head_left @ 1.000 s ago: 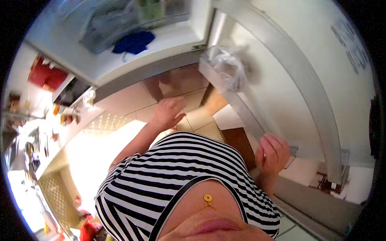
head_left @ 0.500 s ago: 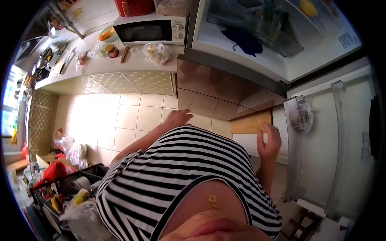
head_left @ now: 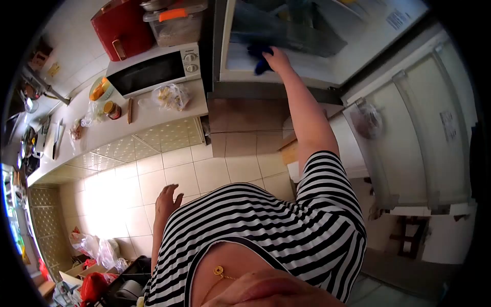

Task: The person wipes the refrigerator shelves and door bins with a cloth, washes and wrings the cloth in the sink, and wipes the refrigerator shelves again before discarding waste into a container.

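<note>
My right hand (head_left: 279, 59) reaches into the open fridge (head_left: 327, 66), its fingers closed on a limp dark blue bag or cloth (head_left: 262, 66). That dark blue piece bunches up at the front of the fridge shelf, below a clear drawer (head_left: 312, 30) whose contents are blurred. Away from everything, my left hand (head_left: 166, 202) hangs over the tiled floor, fingers apart and holding nothing.
The fridge door (head_left: 419, 133) stands wide at the right, a wrapped item (head_left: 366, 120) in its rack. On the counter (head_left: 97, 133) are a microwave (head_left: 153, 69), a jar (head_left: 112, 110), a knife (head_left: 56, 138) and a plastic bag (head_left: 171, 97). Bags (head_left: 107, 253) sit on the floor at lower left.
My right hand has gone from beside my body up into the fridge and taken hold of the dark blue piece, which is now bunched. The view has turned; my left hand appears lower and further left.
</note>
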### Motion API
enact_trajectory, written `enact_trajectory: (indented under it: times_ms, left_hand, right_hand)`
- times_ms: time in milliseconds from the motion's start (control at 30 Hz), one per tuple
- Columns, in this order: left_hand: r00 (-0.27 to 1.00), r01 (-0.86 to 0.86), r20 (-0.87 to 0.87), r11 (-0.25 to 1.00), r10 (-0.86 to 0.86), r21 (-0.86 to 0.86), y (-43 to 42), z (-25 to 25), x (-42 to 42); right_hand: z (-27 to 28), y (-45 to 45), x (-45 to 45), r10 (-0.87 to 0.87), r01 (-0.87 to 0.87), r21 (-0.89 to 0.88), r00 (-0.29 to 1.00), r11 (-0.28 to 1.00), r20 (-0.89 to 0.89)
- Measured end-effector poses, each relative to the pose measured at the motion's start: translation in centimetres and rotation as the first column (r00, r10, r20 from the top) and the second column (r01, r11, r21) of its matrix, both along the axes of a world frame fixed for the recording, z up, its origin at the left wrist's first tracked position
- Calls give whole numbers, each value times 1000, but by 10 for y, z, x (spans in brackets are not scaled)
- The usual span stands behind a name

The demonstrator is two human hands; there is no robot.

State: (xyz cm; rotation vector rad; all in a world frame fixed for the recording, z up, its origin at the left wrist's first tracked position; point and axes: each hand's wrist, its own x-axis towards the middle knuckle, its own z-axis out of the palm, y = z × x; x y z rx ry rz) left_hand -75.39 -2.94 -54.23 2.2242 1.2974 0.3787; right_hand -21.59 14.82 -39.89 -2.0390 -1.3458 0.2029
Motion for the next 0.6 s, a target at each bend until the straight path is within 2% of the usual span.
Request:
enact_trajectory:
  times_ms: [33,67,100,167,200,233,267,300,333,367,400,433,467,500,533,600]
  left_hand:
    - [998,25,65,1000,-24,-9,5,12,11]
    - [986,41,162,999,-37,-20,9,32,27]
    - [964,57,260,998,-47,-30,12,55,43]
    - [886,46,458,997,-73,68,23,90,81]
    - [795,59,600,996,-87,66,20,112,103]
    - [676,95,729,994,-109,61,21,133,126]
    - [548,277,816,960,-184,30,23,152,144]
    - [354,395,916,918,-189,37,17,166,171]
    - [393,526,899,850,-196,-44,20,171,189]
    - [440,629,874,766,-207,-135,22,172,204]
    - [438,681,866,718,-239,-146,23,165,220]
    - [420,706,868,696,-264,-130,17,174,237]
    - [286,761,953,628,-101,-162,9,188,254]
    - [159,816,984,550,82,-178,1,197,269]
    - [125,858,988,489,94,-156,2,198,286]
    - [115,858,993,502,21,-110,-26,216,322]
  right_hand:
    - [6,-9,-9,125,-98,111,951,989,-281]
    - [18,-27,-26,200,-105,198,807,974,-555]
    - [35,-53,-50,283,-88,287,583,954,-762]
    - [74,-111,-87,368,-230,296,403,927,-838]
    - [83,-136,-98,386,-312,292,305,904,-871]
    - [102,-166,-117,484,-410,289,530,865,-697]
    - [103,-187,-127,556,-493,293,556,819,-619]
    - [95,-202,-131,596,-556,270,562,786,-574]
    - [106,-220,-132,592,-619,92,683,780,-427]
    - [106,-237,-121,562,-577,97,720,811,-407]
    - [105,-256,-111,578,-483,323,730,814,-364]
    - [105,-272,-101,593,-382,530,742,757,-312]
    - [107,-291,-88,574,-365,532,762,764,-302]
    - [109,-319,-76,550,-244,600,732,762,-401]
    - [109,-343,-68,537,-117,651,683,750,-496]
    - [104,-381,-77,526,-166,648,743,744,-414]
